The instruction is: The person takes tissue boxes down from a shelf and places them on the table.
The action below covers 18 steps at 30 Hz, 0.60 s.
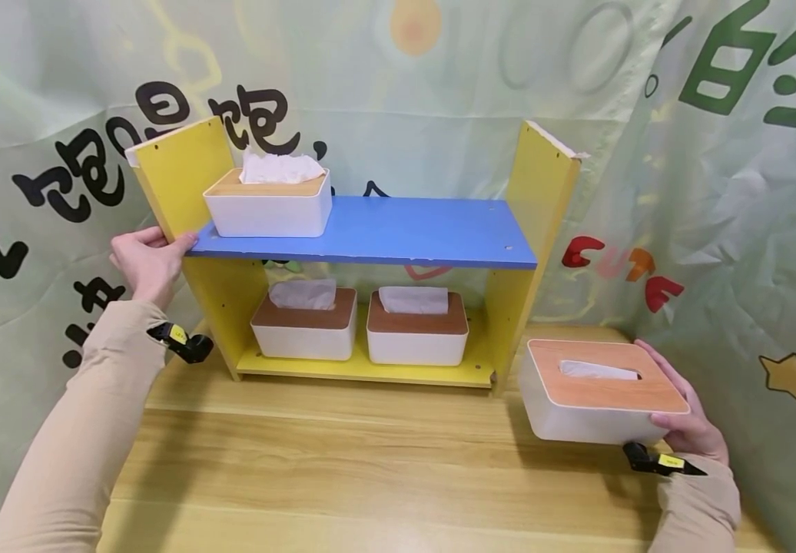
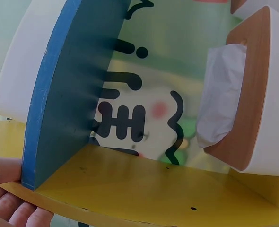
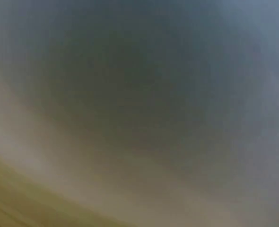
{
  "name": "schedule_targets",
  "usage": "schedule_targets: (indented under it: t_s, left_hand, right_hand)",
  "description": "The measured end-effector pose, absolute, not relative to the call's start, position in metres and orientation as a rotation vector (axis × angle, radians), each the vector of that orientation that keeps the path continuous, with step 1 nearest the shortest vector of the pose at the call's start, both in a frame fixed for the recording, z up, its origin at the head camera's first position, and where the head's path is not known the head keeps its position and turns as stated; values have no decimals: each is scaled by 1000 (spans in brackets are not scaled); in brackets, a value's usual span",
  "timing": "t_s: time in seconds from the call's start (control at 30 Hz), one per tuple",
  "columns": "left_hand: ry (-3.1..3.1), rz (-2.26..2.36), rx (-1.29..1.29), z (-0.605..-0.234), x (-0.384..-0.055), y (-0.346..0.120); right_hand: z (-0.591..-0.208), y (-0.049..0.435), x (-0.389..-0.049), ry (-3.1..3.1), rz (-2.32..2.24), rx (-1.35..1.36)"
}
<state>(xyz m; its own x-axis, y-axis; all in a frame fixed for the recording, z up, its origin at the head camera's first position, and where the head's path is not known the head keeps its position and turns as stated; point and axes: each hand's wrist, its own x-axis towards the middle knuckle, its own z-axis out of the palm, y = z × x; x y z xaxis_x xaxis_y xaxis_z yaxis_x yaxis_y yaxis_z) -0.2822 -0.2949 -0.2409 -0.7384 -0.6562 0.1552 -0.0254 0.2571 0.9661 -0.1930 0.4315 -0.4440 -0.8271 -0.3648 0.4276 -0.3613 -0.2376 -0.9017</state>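
Tissue box, white body, wood-grained lid, right hand gripping it, left hand holding shelf

White tissue box with wood-look lid facing up, tissue lying low in its slot, gripped at its right end by the right hand, just right of the shelf. Shelf stands upright, yellow sides and bottom, blue middle board, left hand pinching its left edge. I count three similar boxes, tissue sticking out: upper box left on blue, lower left box and lower right box on yellow, just apart.
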Motion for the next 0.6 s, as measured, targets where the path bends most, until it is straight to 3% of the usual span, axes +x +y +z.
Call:
schedule_targets:
  t_s: [0.6]
  left_hand:
    - [-2022,-1472,631,-239,-279,-295]
  right_hand:
    - [-456,433,-210,2098,-2265,-675]
